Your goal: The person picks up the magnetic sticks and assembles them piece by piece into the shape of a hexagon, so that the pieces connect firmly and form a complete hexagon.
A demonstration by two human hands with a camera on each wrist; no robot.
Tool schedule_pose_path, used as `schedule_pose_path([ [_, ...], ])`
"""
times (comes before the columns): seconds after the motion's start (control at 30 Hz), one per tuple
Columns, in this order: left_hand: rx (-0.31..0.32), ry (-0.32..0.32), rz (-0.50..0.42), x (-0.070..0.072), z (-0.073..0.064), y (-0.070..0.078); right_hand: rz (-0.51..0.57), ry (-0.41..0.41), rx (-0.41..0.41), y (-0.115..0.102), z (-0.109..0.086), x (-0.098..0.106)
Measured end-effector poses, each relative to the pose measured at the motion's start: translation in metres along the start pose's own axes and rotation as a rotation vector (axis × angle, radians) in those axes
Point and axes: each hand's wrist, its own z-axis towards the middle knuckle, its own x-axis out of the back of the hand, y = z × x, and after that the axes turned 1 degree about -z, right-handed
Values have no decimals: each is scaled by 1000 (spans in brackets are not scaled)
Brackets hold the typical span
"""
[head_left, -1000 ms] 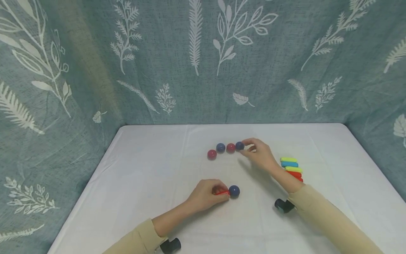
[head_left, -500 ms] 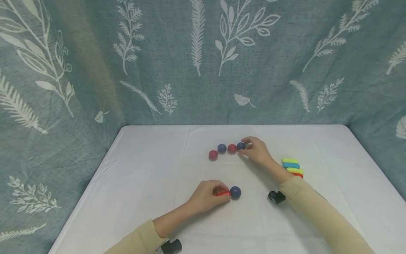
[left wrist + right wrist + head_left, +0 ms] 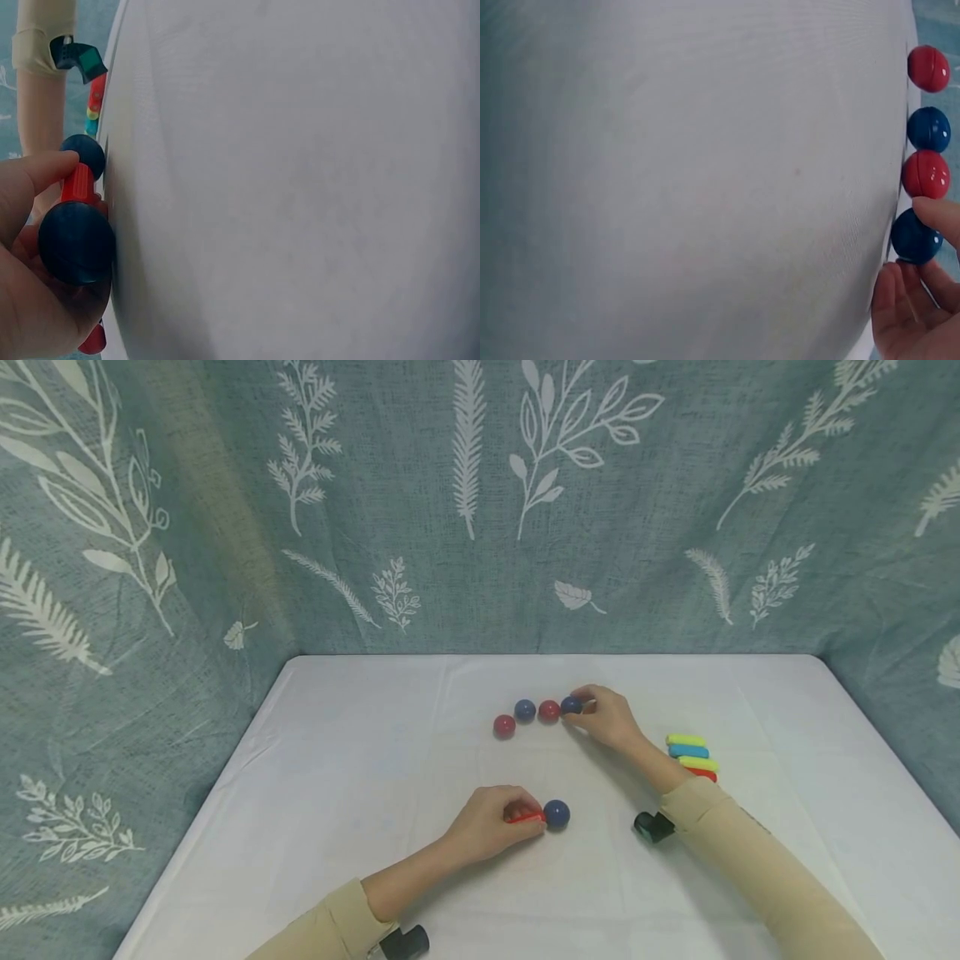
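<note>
My left hand (image 3: 491, 822) grips a short red rod (image 3: 77, 185) low over the white table. In the left wrist view a blue ball sits at each end of it: a nearer ball (image 3: 75, 244) against the palm and a farther ball (image 3: 88, 154) past the fingertips. The head view shows only the farther one (image 3: 557, 814). Toward the back, my right hand (image 3: 609, 718) pinches another blue ball (image 3: 917, 238) between thumb and fingers. That ball is at the right end of a row, beside a red ball (image 3: 925, 174).
The row continues left with a blue ball (image 3: 525, 711) and a red ball (image 3: 504, 727). Right of the right forearm lie a yellow rod (image 3: 686, 740), a blue rod (image 3: 688, 751), a second yellow rod (image 3: 698, 764) and a red rod (image 3: 702, 774), partly behind the sleeve. A patterned curtain (image 3: 480, 593) backs the table.
The right forearm has swung slightly left, its sleeve covering more of the red rods. The right hand stays at the same blue ball. The left hand has hardly moved.
</note>
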Motion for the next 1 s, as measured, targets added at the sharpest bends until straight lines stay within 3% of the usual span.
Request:
schedule_pose_path([
  [0.43, -4, -6, -10, 0, 1, 1, 19, -19, -18, 5, -5, 12],
  [0.73, -27, -21, 84, 0, 4, 3, -38, -14, 30, 32, -33, 68],
  [1.0, -7, -61, 106, -1, 6, 8, -83, -104, -66, 67, -61, 103],
])
